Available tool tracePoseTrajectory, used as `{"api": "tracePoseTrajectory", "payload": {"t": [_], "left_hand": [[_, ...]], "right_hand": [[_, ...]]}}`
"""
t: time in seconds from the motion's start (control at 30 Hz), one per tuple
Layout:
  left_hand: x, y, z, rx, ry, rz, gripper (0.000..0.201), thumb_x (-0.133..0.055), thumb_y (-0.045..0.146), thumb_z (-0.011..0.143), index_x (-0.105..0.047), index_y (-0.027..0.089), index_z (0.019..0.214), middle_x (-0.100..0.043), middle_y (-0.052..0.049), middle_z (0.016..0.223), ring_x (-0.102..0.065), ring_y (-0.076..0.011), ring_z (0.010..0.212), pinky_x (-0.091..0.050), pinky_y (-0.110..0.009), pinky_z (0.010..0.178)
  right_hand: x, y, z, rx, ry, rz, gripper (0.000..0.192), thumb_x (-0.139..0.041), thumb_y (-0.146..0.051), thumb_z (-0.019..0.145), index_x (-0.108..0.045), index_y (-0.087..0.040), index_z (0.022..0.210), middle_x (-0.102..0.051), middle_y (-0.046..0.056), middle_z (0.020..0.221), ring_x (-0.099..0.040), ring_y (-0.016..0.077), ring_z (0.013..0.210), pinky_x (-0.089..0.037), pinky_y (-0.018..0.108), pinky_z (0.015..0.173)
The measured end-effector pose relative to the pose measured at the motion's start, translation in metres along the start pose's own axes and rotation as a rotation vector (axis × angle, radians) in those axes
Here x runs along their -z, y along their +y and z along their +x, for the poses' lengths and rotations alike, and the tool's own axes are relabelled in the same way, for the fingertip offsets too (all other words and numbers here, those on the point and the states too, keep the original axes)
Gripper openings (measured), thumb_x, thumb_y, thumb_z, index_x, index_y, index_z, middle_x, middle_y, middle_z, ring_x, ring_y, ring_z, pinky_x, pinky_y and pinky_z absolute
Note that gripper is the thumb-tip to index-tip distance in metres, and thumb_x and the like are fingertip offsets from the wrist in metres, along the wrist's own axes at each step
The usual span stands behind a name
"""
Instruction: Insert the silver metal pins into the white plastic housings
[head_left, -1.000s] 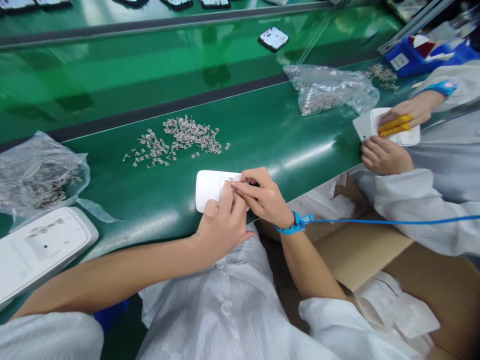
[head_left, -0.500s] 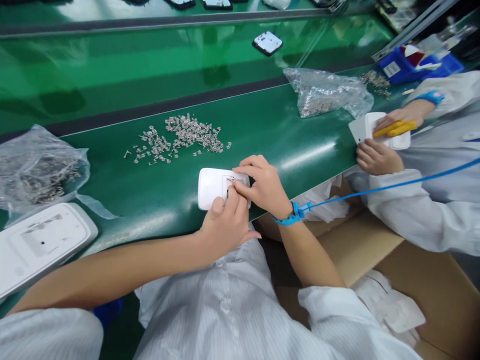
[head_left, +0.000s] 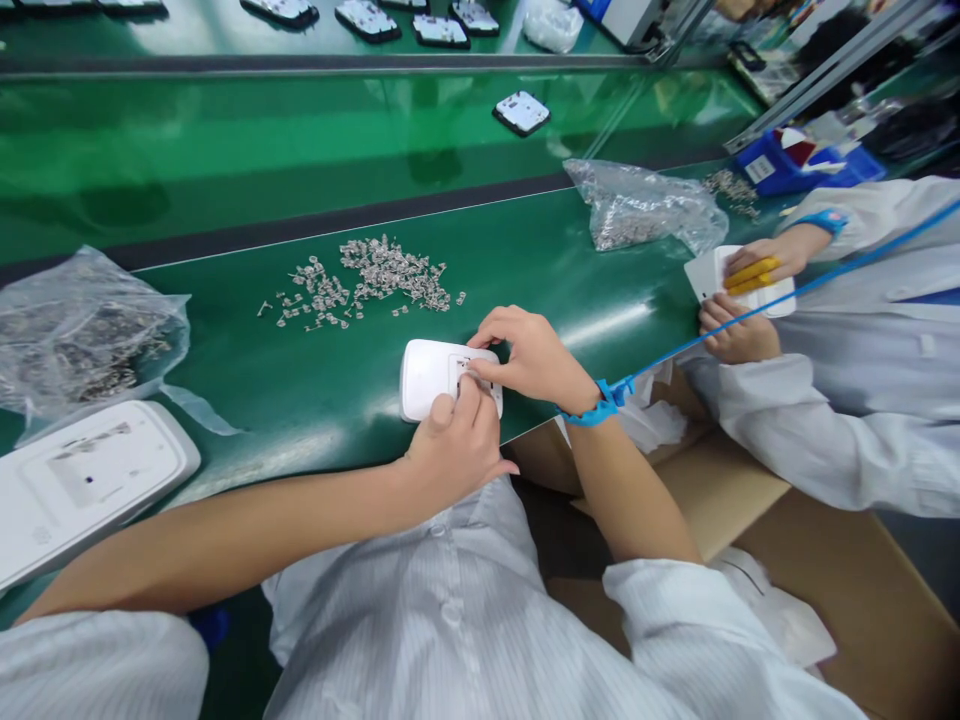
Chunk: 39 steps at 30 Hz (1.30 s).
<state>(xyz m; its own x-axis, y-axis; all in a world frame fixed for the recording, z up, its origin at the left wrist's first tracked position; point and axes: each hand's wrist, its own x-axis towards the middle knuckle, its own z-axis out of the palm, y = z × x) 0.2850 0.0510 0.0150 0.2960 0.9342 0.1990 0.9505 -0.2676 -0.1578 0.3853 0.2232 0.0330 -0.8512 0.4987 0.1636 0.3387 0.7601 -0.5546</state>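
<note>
White plastic housing [head_left: 429,377], rounded-cornered and smooth, lies flat at frame centre near the front edge of the glossy green bench [head_left: 570,270]. Left hand [head_left: 454,445] presses fingertips onto its recessed panel; right hand [head_left: 536,355] pinches at the same spot. Loose heap of small metal clips [head_left: 375,278] sits just above, well apart. Crinkled clear bag [head_left: 82,335] and larger white housing [head_left: 82,485] occupy the left edge.

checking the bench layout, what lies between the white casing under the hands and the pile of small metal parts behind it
In the head view, only bare green mat lies between the white casing and the pile of small metal parts.
</note>
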Motion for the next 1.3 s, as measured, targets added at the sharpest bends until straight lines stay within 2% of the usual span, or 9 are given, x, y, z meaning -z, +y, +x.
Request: {"api": "tracePoseTrajectory", "payload": {"t": [0.13, 0.23, 0.37, 0.5, 0.6, 0.77, 0.9, 1.17, 1.3], "left_hand": [[-0.001, 0.0, 0.0, -0.007, 0.027, 0.037, 0.074, -0.051, 0.065, 0.101, -0.066, 0.0, 0.133, -0.065, -0.023, 0.135, -0.053, -0.0379, 0.131, -0.03, -0.042, 0.089], [-0.001, -0.001, 0.001, -0.012, 0.042, 0.035, 0.074, -0.052, 0.065, 0.1, -0.067, 0.0, 0.131, -0.066, -0.022, 0.13, -0.053, -0.0379, 0.129, -0.03, -0.042, 0.087], [-0.001, -0.003, 0.0, -0.019, 0.047, 0.018, 0.071, -0.054, 0.067, 0.098, -0.071, 0.003, 0.124, -0.067, -0.021, 0.123, -0.053, -0.0375, 0.127, -0.029, -0.042, 0.086], [-0.001, -0.004, 0.001, 0.003, 0.057, 0.015, 0.073, -0.054, 0.07, 0.097, -0.071, 0.004, 0.123, -0.067, -0.02, 0.124, -0.05, -0.0377, 0.133, -0.029, -0.044, 0.087], [-0.004, -0.005, 0.003, 0.023, 0.072, 0.019, 0.074, -0.054, 0.07, 0.098, -0.07, 0.004, 0.126, -0.068, -0.021, 0.127, -0.049, -0.0377, 0.135, -0.03, -0.045, 0.088], [-0.012, -0.006, 0.004, 0.035, 0.124, -0.006, 0.062, -0.054, 0.061, 0.1, -0.071, 0.008, 0.125, -0.069, -0.02, 0.129, -0.052, -0.0398, 0.135, -0.03, -0.047, 0.086], [-0.017, -0.013, 0.008, -0.037, 0.216, 0.022, 0.054, -0.049, 0.054, 0.103, -0.072, 0.008, 0.121, -0.071, -0.021, 0.12, -0.058, -0.0403, 0.127, -0.03, -0.05, 0.086], [-0.022, -0.019, 0.009, -0.095, 0.28, -0.049, 0.058, -0.051, 0.058, 0.1, -0.07, 0.008, 0.122, -0.072, -0.025, 0.118, -0.061, -0.0452, 0.123, -0.03, -0.052, 0.088], [-0.021, -0.017, 0.008, -0.087, 0.277, -0.016, 0.059, -0.05, 0.057, 0.102, -0.07, 0.005, 0.121, -0.071, -0.026, 0.117, -0.061, -0.0446, 0.125, -0.029, -0.052, 0.087]], "right_hand": [[0.002, -0.01, 0.003, -0.025, -0.027, -0.133, 0.002, -0.071, -0.016, 0.074, -0.069, -0.016, 0.075, -0.068, 0.006, 0.085, -0.055, 0.0213, 0.083, -0.043, 0.036, 0.077], [0.008, 0.002, 0.01, 0.019, -0.066, -0.041, 0.006, -0.069, -0.022, 0.08, -0.072, -0.017, 0.081, -0.07, 0.005, 0.087, -0.057, 0.0203, 0.082, -0.045, 0.036, 0.078], [0.006, 0.04, 0.033, -0.049, 0.133, 0.051, 0.015, -0.064, -0.023, 0.084, -0.075, -0.018, 0.094, -0.069, 0.006, 0.093, -0.057, 0.017, 0.073, -0.049, 0.034, 0.073], [-0.012, 0.069, 0.056, 0.13, 0.112, 0.039, 0.023, -0.069, -0.026, 0.089, -0.075, -0.018, 0.108, -0.067, 0.011, 0.113, -0.062, 0.0213, 0.087, -0.053, 0.038, 0.081], [-0.022, 0.076, 0.064, 0.219, 0.101, 0.008, 0.017, -0.068, -0.027, 0.093, -0.077, -0.018, 0.104, -0.067, 0.012, 0.111, -0.063, 0.0255, 0.103, -0.052, 0.043, 0.095], [-0.024, 0.07, 0.067, 0.162, 0.077, -0.071, 0.013, -0.069, -0.023, 0.095, -0.076, -0.016, 0.104, -0.068, 0.007, 0.113, -0.063, 0.0184, 0.108, -0.049, 0.032, 0.1], [-0.018, 0.064, 0.071, 0.096, 0.028, -0.143, 0.015, -0.061, -0.024, 0.1, -0.07, -0.017, 0.09, -0.063, -0.005, 0.101, -0.062, 0.0058, 0.094, -0.046, 0.015, 0.085], [0.008, 0.044, 0.045, 0.072, 0.178, -0.093, 0.011, -0.058, -0.02, 0.103, -0.062, -0.017, 0.093, -0.063, 0.002, 0.107, -0.06, 0.0106, 0.099, -0.047, 0.02, 0.093], [0.023, 0.035, 0.018, 0.096, 0.077, -0.081, 0.029, -0.046, -0.001, 0.1, -0.066, -0.019, 0.113, -0.067, 0.004, 0.114, -0.063, 0.0105, 0.098, -0.048, 0.021, 0.089]]}}
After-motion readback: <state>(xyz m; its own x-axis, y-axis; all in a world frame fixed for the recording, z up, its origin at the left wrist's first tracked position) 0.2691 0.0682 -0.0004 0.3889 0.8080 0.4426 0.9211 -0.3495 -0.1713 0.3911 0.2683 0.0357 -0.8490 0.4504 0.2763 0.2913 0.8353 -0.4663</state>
